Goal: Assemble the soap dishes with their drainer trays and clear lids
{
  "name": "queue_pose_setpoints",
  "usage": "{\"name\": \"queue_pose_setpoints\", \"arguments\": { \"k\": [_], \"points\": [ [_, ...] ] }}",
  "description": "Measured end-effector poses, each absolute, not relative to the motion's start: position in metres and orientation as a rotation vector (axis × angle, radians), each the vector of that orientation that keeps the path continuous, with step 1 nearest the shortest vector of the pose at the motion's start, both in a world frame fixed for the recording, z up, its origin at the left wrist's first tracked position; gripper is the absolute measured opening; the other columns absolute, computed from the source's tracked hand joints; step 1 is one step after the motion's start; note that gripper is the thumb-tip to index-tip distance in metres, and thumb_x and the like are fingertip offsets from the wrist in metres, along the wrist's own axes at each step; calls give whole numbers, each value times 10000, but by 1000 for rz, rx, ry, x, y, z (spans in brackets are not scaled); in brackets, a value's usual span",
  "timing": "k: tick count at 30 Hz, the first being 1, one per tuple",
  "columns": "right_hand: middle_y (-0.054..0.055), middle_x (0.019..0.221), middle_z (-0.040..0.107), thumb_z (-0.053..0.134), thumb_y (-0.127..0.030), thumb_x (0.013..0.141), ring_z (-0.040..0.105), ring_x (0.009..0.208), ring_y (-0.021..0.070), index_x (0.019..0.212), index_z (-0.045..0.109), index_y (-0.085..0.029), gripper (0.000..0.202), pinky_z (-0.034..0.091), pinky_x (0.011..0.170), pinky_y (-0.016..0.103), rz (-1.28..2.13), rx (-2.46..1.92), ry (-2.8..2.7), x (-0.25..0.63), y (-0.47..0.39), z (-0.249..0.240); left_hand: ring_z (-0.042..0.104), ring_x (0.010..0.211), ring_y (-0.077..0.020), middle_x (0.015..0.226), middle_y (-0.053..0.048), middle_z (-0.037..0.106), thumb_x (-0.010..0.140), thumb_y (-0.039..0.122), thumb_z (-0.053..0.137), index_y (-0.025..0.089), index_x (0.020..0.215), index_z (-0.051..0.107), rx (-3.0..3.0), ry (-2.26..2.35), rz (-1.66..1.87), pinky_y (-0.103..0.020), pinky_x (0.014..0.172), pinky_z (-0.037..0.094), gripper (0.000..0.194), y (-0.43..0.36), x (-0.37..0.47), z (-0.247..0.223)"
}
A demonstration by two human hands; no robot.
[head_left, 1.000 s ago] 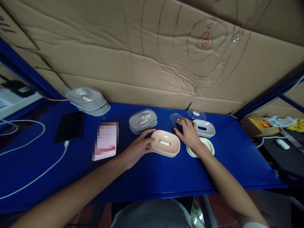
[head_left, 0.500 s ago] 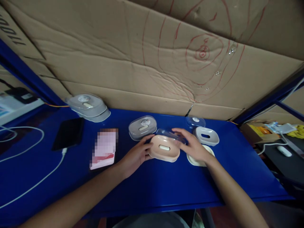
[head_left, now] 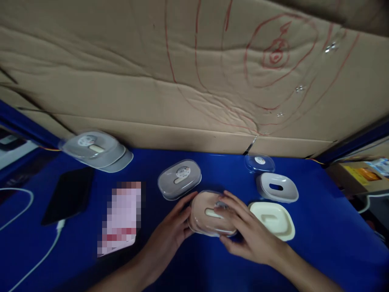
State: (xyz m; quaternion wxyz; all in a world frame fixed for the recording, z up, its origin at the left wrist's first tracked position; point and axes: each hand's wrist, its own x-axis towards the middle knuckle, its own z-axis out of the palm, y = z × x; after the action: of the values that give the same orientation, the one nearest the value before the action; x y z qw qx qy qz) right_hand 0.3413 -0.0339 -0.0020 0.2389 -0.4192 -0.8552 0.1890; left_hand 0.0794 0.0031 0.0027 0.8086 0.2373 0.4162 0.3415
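Observation:
A pink oval soap dish [head_left: 197,219] with a cream bar in its middle is between my hands. My left hand [head_left: 172,231] grips its left side. A clear lid [head_left: 209,195] lies over the dish; whether it is fully seated I cannot tell. My right hand [head_left: 247,233] has its fingers and thumb around the lid's right end. Just beyond stands a grey soap dish [head_left: 170,184] under a clear lid with a round sticker. To the right are a cream tray [head_left: 287,227], a white slotted dish [head_left: 288,190] and a loose clear lid [head_left: 264,167].
Lidded grey dishes [head_left: 107,162] are stacked at the back left of the blue table [head_left: 212,267]. A dark phone [head_left: 68,194] on a white cable [head_left: 42,259] and a lit phone [head_left: 121,215] lie on the left. A cardboard panel [head_left: 121,101] closes off the back.
My right hand has brought the clear lid down over the pink dish, where it was tilted behind it before. The left hand still holds the dish. The view has shifted closer.

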Motion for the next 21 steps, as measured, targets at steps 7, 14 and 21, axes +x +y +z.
{"name": "queue_pose_setpoints", "arguments": {
  "k": [7,14,21],
  "points": [
    [149,1606,541,703,-252,927,287,1632,351,1587,452,-222,706,483,1218,589,240,-1065,-2457,339,-31,-3,657,1291,-345,1444,-103,681,866,538,835,336,1436,572,483,907,659,-477,1022,547,660,3,82,5],
    [162,1542,602,719,-344,985,253,1643,352,1619,434,-197,710,453,1230,612,164,-982,-2504,343,-32,0,701,1169,-316,1383,-109,693,799,458,913,346,1412,605,447,885,619,-399,899,582,696,6,77,9],
    [74,1732,382,707,-442,998,218,1652,359,1698,296,-321,821,510,1180,630,293,-1016,-2508,351,-35,-2,734,1075,-278,1336,-105,703,910,466,822,338,1430,626,357,777,626,-442,920,614,571,4,76,8]
  ]
}}
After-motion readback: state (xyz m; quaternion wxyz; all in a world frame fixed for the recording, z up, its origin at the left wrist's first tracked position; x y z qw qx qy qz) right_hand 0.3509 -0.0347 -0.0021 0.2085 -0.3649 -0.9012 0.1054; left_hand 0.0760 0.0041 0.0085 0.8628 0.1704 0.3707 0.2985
